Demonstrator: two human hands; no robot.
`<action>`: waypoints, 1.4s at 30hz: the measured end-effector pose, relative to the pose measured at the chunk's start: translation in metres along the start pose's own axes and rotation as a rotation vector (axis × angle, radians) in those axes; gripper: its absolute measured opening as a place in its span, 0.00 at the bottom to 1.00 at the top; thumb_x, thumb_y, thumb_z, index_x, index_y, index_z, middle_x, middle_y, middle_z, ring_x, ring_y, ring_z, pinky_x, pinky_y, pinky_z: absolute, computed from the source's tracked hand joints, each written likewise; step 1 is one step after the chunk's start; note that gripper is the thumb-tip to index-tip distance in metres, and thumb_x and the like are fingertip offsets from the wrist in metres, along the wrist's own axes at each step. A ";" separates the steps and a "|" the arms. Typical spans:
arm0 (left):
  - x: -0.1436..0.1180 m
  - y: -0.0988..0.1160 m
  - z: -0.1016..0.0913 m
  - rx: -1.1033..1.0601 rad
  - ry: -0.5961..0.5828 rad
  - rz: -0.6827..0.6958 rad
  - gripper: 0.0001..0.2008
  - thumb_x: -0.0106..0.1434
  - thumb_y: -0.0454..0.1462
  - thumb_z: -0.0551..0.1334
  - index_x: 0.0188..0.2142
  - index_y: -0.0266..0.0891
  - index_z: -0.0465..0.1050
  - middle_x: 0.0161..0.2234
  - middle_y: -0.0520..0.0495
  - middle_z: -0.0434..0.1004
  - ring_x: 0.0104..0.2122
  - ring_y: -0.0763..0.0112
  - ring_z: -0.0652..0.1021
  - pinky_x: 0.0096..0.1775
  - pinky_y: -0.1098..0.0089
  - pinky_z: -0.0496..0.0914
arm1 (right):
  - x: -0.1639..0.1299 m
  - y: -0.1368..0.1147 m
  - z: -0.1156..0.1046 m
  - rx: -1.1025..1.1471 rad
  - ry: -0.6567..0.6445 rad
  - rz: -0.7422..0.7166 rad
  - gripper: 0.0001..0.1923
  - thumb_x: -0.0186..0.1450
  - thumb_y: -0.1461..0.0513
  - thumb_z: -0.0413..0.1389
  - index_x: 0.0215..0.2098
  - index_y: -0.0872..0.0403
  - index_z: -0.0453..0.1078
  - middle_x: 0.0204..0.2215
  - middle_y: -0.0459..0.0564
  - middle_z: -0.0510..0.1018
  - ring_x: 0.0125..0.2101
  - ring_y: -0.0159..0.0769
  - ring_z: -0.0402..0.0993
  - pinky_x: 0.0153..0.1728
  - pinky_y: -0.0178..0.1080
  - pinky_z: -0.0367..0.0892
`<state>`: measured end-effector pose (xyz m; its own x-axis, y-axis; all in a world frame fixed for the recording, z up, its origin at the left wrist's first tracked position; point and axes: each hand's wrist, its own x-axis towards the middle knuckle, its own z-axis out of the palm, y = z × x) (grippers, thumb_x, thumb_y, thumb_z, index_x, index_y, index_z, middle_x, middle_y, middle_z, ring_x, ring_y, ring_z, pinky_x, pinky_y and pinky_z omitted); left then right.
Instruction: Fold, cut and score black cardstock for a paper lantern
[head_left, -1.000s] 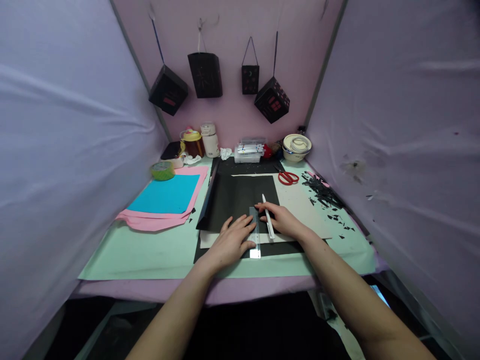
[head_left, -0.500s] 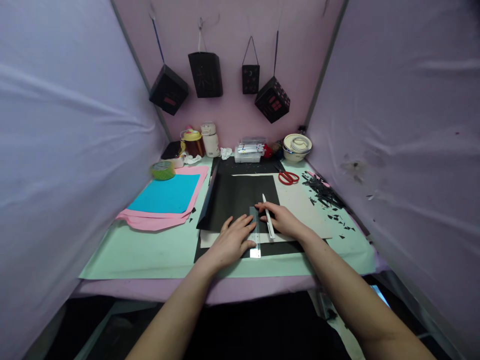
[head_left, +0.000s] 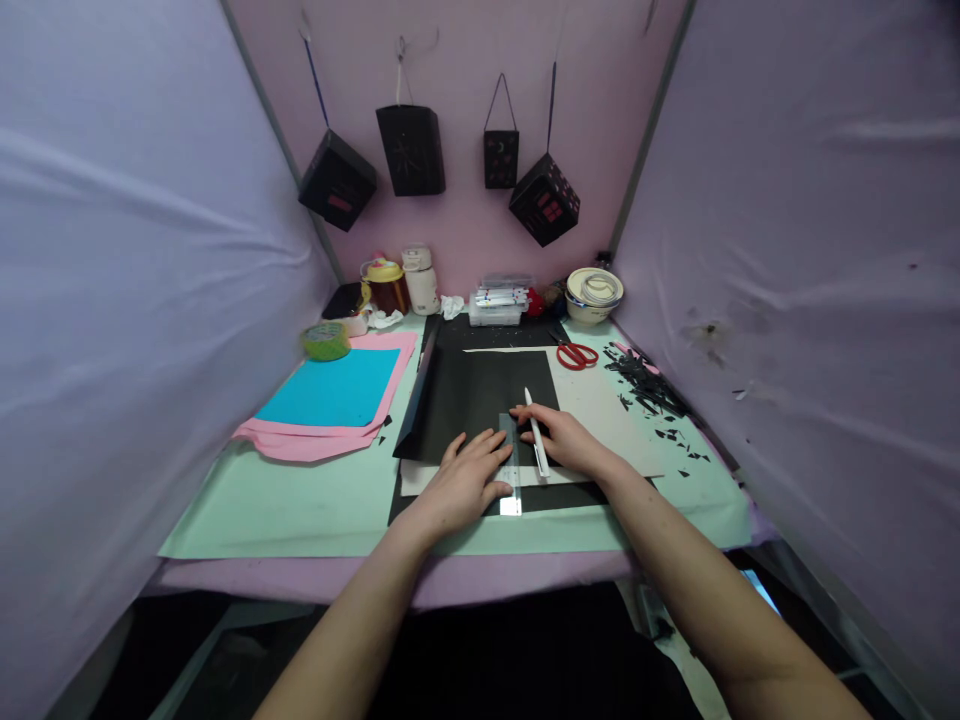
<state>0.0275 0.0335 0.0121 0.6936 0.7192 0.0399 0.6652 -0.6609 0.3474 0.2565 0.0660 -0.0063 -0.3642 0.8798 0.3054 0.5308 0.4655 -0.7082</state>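
Note:
My left hand [head_left: 471, 478] lies spread and flat, its fingertips pressing on a clear ruler [head_left: 510, 503] that runs up and down across the lower edge of a black paper sheet [head_left: 480, 385]. The sheet's left side is folded up. Closed around a slim white pen [head_left: 536, 435], my right hand [head_left: 559, 437] rests on the black sheet just right of the ruler. The pen slants, with its clip end toward me. Under the black sheet lie a pale board [head_left: 600, 425] and another dark sheet [head_left: 577, 494].
Red-handled scissors [head_left: 576, 355] and black paper scraps [head_left: 649, 385] lie to the right. Blue sheets [head_left: 330, 390] on pink ones and green tape [head_left: 326, 341] are at left. Behind stand a pen box [head_left: 496, 312], a bowl [head_left: 592, 296] and bottles [head_left: 420, 282]. Black lanterns [head_left: 411, 150] hang above.

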 end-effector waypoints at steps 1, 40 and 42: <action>0.000 0.000 0.000 0.001 0.000 -0.002 0.25 0.67 0.46 0.54 0.62 0.47 0.57 0.65 0.47 0.52 0.65 0.62 0.51 0.62 0.53 0.43 | 0.000 0.000 0.000 -0.001 0.000 0.000 0.12 0.62 0.64 0.56 0.44 0.48 0.69 0.50 0.49 0.75 0.52 0.39 0.70 0.51 0.44 0.66; 0.000 0.002 -0.003 -0.015 -0.011 0.000 0.25 0.67 0.45 0.55 0.62 0.46 0.56 0.65 0.47 0.53 0.65 0.63 0.51 0.62 0.53 0.42 | -0.001 0.001 0.000 0.005 0.015 0.029 0.13 0.62 0.63 0.56 0.46 0.48 0.67 0.49 0.50 0.76 0.52 0.41 0.70 0.52 0.48 0.65; 0.000 0.002 -0.003 -0.016 -0.013 0.004 0.25 0.67 0.45 0.55 0.62 0.46 0.56 0.65 0.47 0.53 0.65 0.62 0.51 0.62 0.53 0.42 | -0.001 0.001 0.000 0.006 0.011 0.032 0.13 0.62 0.63 0.56 0.46 0.48 0.67 0.49 0.50 0.76 0.52 0.42 0.70 0.52 0.48 0.65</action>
<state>0.0280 0.0332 0.0157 0.6997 0.7138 0.0295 0.6580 -0.6600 0.3627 0.2575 0.0658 -0.0067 -0.3384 0.8954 0.2895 0.5372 0.4364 -0.7218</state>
